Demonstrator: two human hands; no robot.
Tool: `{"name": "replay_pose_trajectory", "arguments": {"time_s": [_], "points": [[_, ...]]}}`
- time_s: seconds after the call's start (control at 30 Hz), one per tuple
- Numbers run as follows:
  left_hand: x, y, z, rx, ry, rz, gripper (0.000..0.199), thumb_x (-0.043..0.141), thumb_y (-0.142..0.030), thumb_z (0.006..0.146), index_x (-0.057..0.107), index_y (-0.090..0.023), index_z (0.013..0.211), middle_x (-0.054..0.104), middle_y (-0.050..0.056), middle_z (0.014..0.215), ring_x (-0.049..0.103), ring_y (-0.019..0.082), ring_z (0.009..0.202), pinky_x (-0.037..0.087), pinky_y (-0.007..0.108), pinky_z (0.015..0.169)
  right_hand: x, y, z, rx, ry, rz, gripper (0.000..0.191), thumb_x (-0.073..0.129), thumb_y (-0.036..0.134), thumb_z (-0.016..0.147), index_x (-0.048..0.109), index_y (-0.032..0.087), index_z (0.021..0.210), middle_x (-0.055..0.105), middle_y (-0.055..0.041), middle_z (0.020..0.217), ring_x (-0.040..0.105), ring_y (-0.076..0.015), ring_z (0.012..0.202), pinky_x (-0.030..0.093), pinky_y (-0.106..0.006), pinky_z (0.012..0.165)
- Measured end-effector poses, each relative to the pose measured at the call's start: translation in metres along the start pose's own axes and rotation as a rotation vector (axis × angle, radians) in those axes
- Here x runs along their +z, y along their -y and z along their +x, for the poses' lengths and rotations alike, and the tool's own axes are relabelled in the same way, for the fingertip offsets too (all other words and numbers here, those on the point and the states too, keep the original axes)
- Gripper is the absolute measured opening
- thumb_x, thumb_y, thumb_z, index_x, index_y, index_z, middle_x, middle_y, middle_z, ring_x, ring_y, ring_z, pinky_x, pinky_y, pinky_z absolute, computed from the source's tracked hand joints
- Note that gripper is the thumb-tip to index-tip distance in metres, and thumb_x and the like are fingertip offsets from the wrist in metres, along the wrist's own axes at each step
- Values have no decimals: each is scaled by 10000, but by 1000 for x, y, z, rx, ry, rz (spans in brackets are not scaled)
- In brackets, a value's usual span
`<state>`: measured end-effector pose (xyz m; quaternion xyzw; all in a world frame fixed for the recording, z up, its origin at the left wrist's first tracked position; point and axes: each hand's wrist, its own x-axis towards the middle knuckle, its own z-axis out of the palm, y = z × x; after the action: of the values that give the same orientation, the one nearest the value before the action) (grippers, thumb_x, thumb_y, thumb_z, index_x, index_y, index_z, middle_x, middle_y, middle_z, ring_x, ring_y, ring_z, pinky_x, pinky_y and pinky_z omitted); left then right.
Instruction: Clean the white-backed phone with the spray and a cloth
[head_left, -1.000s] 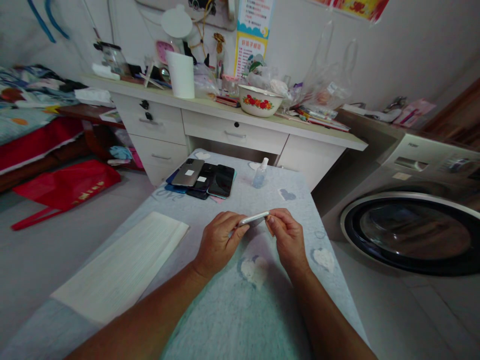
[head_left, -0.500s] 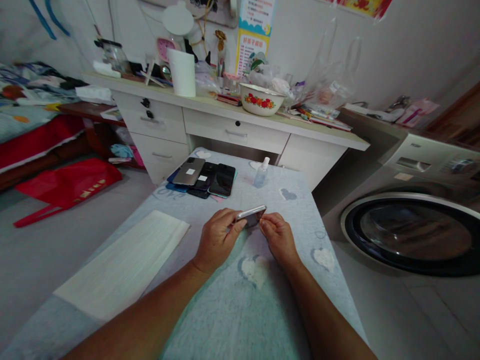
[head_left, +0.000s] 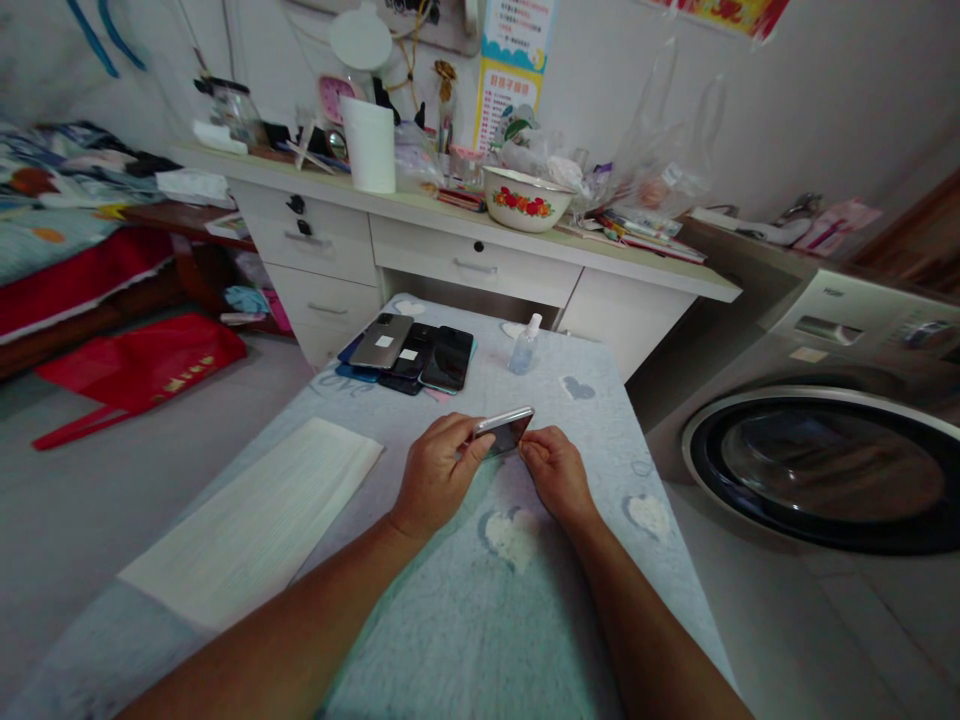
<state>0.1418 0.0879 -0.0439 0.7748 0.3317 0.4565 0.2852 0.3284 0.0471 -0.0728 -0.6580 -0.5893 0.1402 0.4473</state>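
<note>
A smartphone (head_left: 508,432) with a silver edge is held tilted above the middle of the cloth-covered table (head_left: 450,620). My left hand (head_left: 439,470) grips its left end, the thumb on the near face and the fingers behind. At the phone's right lower corner, my right hand (head_left: 556,470) is closed, its thumb and index finger pinched together. Whether a small thing sits in that pinch is hidden. Beyond my hands lie several stacked phones (head_left: 448,358), one with a grey back on top, and a clear spray bottle (head_left: 524,345) stands to their right.
A pale flat sheet or pad (head_left: 259,525) lies at the table's left. Behind the table stands a white desk (head_left: 472,250) bearing a flowered enamel bowl (head_left: 526,200) and a white cylinder (head_left: 369,145). To the right is a washing machine (head_left: 817,400); a red bag (head_left: 150,370) lies on the floor.
The view has shifted slightly. Both hands keep nearly the same hold, and the phone's dark face has turned a little more into view.
</note>
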Motion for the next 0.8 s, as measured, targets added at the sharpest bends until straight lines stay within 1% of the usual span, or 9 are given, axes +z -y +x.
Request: {"name": "replay_pose_trajectory", "arguments": {"time_s": [0.13,0.23,0.47,0.6,0.67,0.8], "points": [[-1,-2,1,-2,-14,4,210,513,-324,908,652,-168,881,611,31,804,579,154,775,453,245,675,0,2,-1,-25,11,-98,165,547,196,809,712,200,822,615,-34,785,591,-166,744,477,-297,712],[-2,-2,1,-1,-15,6,213,509,-326,911,651,-168,892,608,28,804,574,151,768,448,247,675,0,3,-1,-27,13,-104,165,546,192,809,711,195,819,612,-36,787,591,-171,749,472,-295,707],[0,-1,1,-12,-18,11,224,504,-335,916,655,-170,923,610,24,805,575,151,773,445,251,680,1,4,0,-11,-16,91,163,536,244,852,687,188,878,594,-39,852,600,-166,811,482,-304,778],[0,1,1,-13,-12,12,225,504,-337,915,653,-168,907,601,18,802,571,148,770,438,248,681,3,5,-1,3,-22,138,169,529,262,862,680,191,884,593,-42,864,601,-169,824,488,-298,768],[0,1,1,-10,-10,11,222,505,-337,914,648,-168,903,597,19,803,568,150,778,435,248,684,3,3,-1,13,-11,114,170,528,262,857,680,191,885,597,-44,863,601,-171,819,488,-296,765],[0,1,1,-17,-2,4,227,501,-344,916,638,-167,873,584,20,794,558,153,778,428,247,689,3,-1,0,18,21,-35,174,524,239,843,687,188,879,609,-50,855,596,-179,814,470,-298,775]]}}
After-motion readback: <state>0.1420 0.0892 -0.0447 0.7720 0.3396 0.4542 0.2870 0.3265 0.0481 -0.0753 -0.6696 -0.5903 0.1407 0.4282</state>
